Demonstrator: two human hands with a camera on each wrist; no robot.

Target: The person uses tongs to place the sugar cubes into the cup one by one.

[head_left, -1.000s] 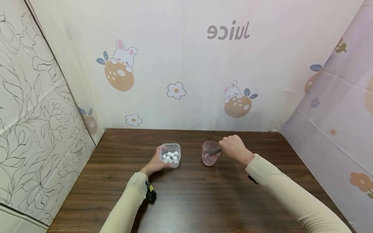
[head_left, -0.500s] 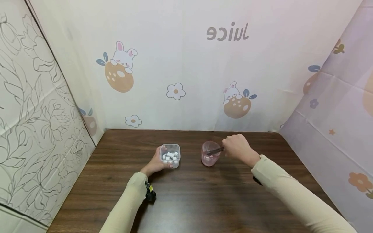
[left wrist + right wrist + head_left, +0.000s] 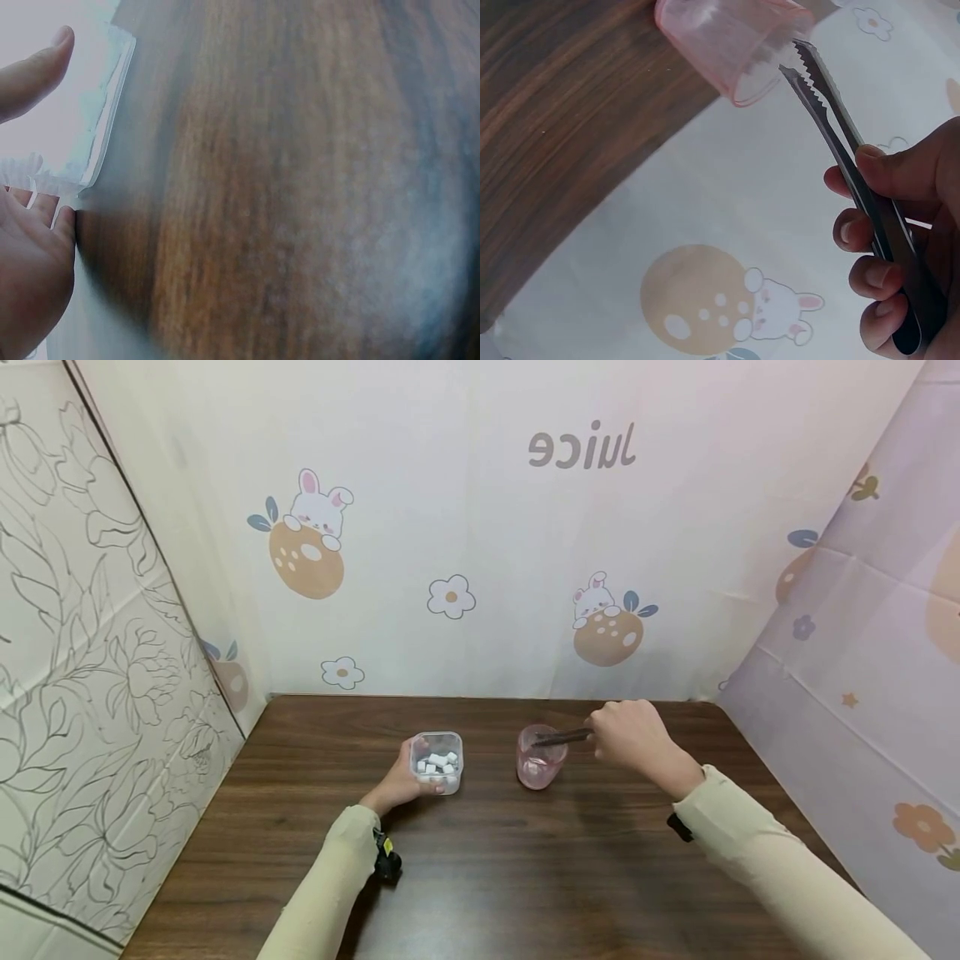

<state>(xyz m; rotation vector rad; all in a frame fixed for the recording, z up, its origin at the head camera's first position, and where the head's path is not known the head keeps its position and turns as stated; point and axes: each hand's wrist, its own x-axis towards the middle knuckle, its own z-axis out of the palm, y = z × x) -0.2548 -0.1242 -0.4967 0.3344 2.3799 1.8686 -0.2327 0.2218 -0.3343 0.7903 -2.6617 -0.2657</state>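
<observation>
My left hand (image 3: 401, 777) grips a clear square plastic box (image 3: 437, 787) on the table. Inside the box lie several small white cubes (image 3: 437, 761). In the left wrist view, the thumb (image 3: 37, 79) lies along the box wall (image 3: 105, 112), while the other fingers are partly hidden. My right hand (image 3: 633, 739) holds metal tongs (image 3: 562, 737), fingers curled round both arms. The serrated tips (image 3: 804, 64) stand slightly apart with nothing visible between them, close to the rim of a pink see-through cup (image 3: 727, 37). A pale patch shows low inside the cup (image 3: 538, 777).
Both the box and the cup stand on a dark wooden table (image 3: 480, 877). Behind it hangs a white printed cloth (image 3: 465, 527), and a patterned side panel (image 3: 112, 652) rises at the left. Another printed cloth (image 3: 847, 752) borders the right side.
My right hand has moved right and slightly up, drawing the tongs out toward the cup's rim. A pale patch in the cup is now easier to see. The left hand stays on the box.
</observation>
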